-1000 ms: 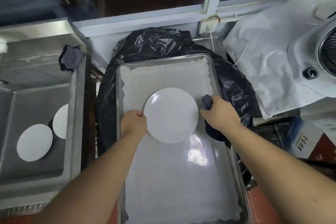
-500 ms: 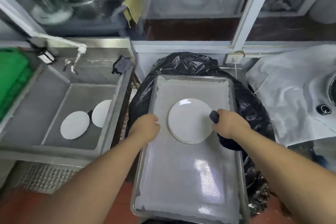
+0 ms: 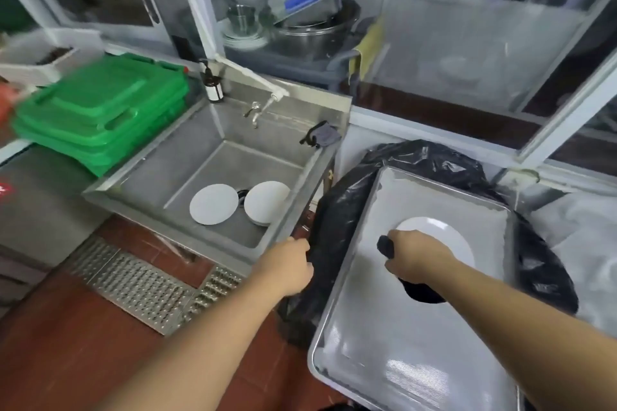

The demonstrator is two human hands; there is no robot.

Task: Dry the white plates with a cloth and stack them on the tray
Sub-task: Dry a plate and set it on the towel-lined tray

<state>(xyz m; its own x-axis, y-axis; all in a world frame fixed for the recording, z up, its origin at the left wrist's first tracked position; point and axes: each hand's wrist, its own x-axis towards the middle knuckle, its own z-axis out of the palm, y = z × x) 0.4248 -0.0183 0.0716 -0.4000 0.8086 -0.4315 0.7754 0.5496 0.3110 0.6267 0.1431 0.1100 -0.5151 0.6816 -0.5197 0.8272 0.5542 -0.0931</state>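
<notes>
A stack of white plates (image 3: 447,237) lies on the lined metal tray (image 3: 430,190) at the right. My right hand (image 3: 417,255) hovers over the stack's near edge and grips a dark cloth (image 3: 386,245), which hangs down below the wrist. My left hand (image 3: 288,265) is off the tray, between it and the steel sink (image 3: 213,157), fingers loosely curled and holding nothing. In the sink basin lie a single white plate (image 3: 213,204) and a small stack of white plates (image 3: 265,202).
The tray rests on a bin lined with a black bag (image 3: 337,220). Green cutting boards (image 3: 100,110) are stacked left of the sink. A dark rag (image 3: 322,135) sits on the sink's back corner. A floor grate (image 3: 143,287) lies below.
My left hand has let go of the plate on the tray and moved left off the tray toward the sink. My view has swung left and up. The right hand stays by the stack.
</notes>
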